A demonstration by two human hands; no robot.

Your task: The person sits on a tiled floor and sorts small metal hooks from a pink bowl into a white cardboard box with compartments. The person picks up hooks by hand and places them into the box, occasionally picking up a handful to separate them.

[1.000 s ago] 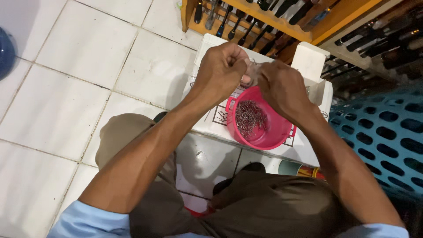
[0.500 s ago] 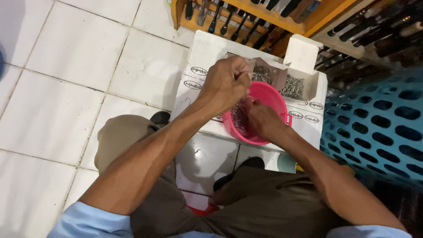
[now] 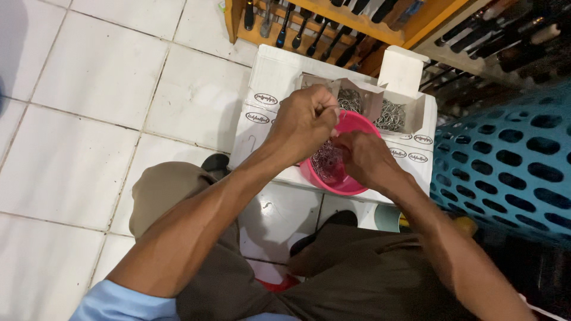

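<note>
Two hands work small wire pieces over a pink bowl set on a white carton.

Nearest the camera, the person's knees flank a strip of white tile floor [image 3: 77,154]. Above them the left hand [image 3: 303,122] is closed in a fist, thumb and forefinger pinched on something too small to identify. The right hand [image 3: 366,157] reaches into the pink bowl [image 3: 351,187], fingers curled down onto the heap of thin metal wire pieces [image 3: 326,163]; whether it grips any cannot be told. The pieces look light, stiff and prone to tangle, so a fingertip pinch on a single piece probably suits better than a scoop. The bowl sits near the front edge of the white carton [image 3: 270,83]. Behind it stands an open small box [image 3: 386,110] holding more wire pieces. A blue perforated basket [image 3: 511,166] crowds the right side; open room lies to the left. Farthest off, a wooden rack [image 3: 333,24] holds dark-handled tools.
</note>
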